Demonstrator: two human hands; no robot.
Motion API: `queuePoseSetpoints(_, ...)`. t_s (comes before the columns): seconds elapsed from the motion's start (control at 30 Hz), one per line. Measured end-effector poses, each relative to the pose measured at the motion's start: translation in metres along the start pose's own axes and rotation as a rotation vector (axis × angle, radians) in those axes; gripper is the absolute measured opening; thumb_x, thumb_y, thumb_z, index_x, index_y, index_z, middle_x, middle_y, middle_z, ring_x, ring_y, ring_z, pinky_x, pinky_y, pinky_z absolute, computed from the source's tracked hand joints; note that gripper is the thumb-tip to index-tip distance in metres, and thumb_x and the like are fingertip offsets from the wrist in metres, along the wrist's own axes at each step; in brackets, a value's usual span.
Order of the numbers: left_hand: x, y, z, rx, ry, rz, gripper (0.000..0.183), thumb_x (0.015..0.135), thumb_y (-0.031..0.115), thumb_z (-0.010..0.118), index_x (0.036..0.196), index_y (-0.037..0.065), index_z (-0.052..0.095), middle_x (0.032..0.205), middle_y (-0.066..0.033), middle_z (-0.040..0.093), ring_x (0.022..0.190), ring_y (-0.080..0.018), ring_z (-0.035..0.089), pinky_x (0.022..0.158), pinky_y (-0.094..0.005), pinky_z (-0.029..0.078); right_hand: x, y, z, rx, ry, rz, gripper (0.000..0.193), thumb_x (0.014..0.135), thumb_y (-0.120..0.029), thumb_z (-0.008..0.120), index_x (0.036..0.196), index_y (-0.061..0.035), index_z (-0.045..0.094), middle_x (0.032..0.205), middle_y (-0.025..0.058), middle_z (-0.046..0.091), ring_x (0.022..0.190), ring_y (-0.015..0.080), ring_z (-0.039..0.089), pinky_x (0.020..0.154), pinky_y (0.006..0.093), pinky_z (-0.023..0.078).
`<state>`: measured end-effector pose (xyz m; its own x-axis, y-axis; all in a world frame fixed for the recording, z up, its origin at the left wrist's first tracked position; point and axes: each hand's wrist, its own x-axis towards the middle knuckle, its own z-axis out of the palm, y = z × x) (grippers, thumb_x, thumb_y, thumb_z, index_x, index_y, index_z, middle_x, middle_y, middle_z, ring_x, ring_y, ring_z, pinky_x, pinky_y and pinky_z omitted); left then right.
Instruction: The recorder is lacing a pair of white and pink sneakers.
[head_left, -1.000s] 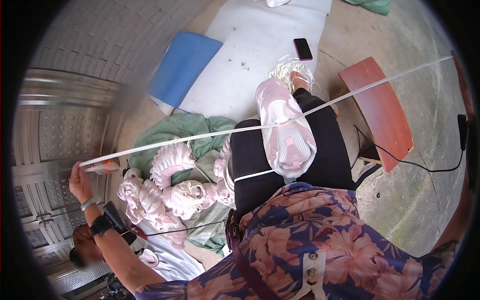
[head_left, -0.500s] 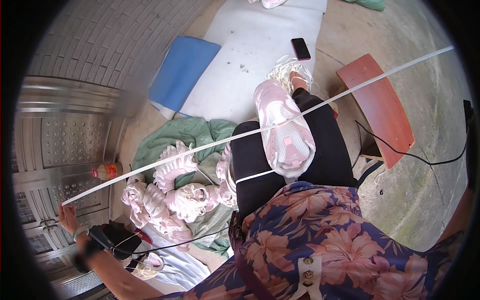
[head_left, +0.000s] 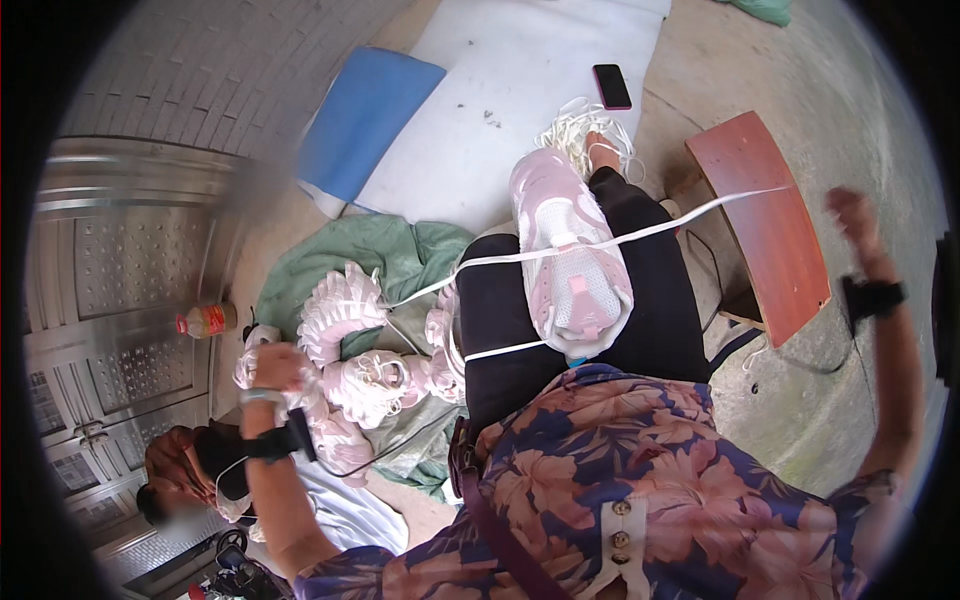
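Note:
A pink and white sneaker (head_left: 572, 255) lies across my black-trousered thighs, its toe pointing away from me. A white shoelace (head_left: 660, 230) passes through it and stretches to both sides in slack curves. My left hand (head_left: 280, 367), blurred, is over the pile of pink shoes at the left, apart from the lace's left end. Out to the right, beyond the red wooden stool, my right hand (head_left: 858, 225) is also smeared; a small gap shows between it and the lace's right end. A short white strand (head_left: 507, 350) sticks out beside the sneaker's heel.
Several pink shoes (head_left: 345, 318) lie on a green cloth (head_left: 310, 260). The red stool (head_left: 765, 220) stands to the right. Ahead are a white sheet (head_left: 500, 100), a blue mat (head_left: 370, 120), a phone (head_left: 612, 87) and bundled laces (head_left: 570, 130). A bottle (head_left: 207, 320) and another person (head_left: 185, 465) are at left.
The lace has gone from taut and straight to slack. My left hand has come inward over the shoes; my right hand has come into view. The person at lower left shows more.

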<state>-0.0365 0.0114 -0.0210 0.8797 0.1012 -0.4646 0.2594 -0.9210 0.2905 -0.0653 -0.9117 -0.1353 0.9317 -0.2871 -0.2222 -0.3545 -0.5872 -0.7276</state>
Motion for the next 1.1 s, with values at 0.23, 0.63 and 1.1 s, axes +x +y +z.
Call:
queuePoseSetpoints(0.23,-0.004,0.218,0.141,-0.685,-0.139,0.701,0.008,0.079,-0.001,0.065,0.085,0.001,0.059,0.075,-0.0040,0.060,0.066,-0.0138,0.057,0.057,-0.0266,0.044,-0.099,-0.197,0.228,0.743,-0.512,0.361,0.012,0.085,-0.016,0.060,0.083,-0.0048,0.065,0.067,-0.0015,0.057,0.052,0.0050,0.048,0.043,0.0177,0.036)
queuePoseSetpoints(0.63,0.019,0.316,0.183,0.092,0.289,1.229,0.011,0.070,0.011,0.062,0.078,0.006,0.058,0.100,-0.0055,0.059,0.087,-0.0294,0.054,0.077,-0.0403,0.040,-0.072,-0.234,0.285,1.026,-0.435,0.186,0.008,0.086,-0.015,0.063,0.083,-0.0081,0.066,0.070,-0.0043,0.061,0.057,0.0020,0.049,0.051,0.0165,0.036)
queuePoseSetpoints(1.1,0.025,0.307,0.195,-0.071,0.305,1.223,0.012,0.070,0.009,0.062,0.080,0.004,0.058,0.102,-0.0073,0.060,0.086,-0.0295,0.053,0.073,-0.0385,0.043,-0.073,-0.226,0.306,1.033,-0.293,-0.005,0.005,0.083,-0.006,0.065,0.082,-0.0011,0.066,0.073,-0.0015,0.062,0.067,0.0052,0.053,0.062,0.0201,0.044)
